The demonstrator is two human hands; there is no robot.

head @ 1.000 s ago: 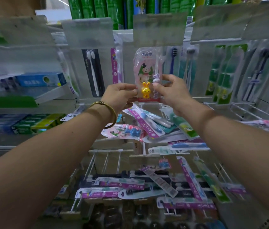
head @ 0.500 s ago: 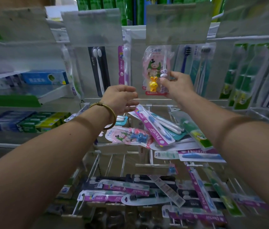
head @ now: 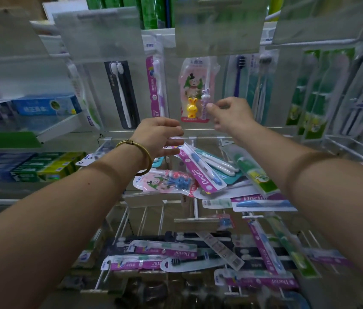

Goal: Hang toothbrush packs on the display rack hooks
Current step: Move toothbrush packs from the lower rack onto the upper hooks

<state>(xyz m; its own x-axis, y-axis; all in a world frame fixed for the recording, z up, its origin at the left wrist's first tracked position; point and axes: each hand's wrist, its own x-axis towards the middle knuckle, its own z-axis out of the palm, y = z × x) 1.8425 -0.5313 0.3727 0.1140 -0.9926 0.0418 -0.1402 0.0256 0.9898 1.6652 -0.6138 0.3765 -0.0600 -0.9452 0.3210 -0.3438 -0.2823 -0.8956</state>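
A children's toothbrush pack (head: 195,90), pink with a yellow rabbit figure, hangs from a hook at the middle of the upper rack row, its top hidden behind a frosted price tag (head: 218,25). My right hand (head: 231,114) reaches up to it, and its thumb and fingertips pinch the pack's lower right edge. My left hand (head: 158,137), with a gold bangle on the wrist, hovers lower and to the left with relaxed fingers and holds nothing. A loose pile of toothbrush packs (head: 202,172) lies on the wire hooks just below both hands.
More toothbrush packs hang on either side: a black twin pack (head: 120,92) and green packs (head: 318,92). Toothpaste boxes (head: 46,105) sit on shelves at the left. Lower wire hooks (head: 144,217) carry several pink and black packs (head: 165,250).
My left hand has let go of the rabbit pack and dropped down and left. The pack now hangs on the rack with only my right fingertips at its edge.
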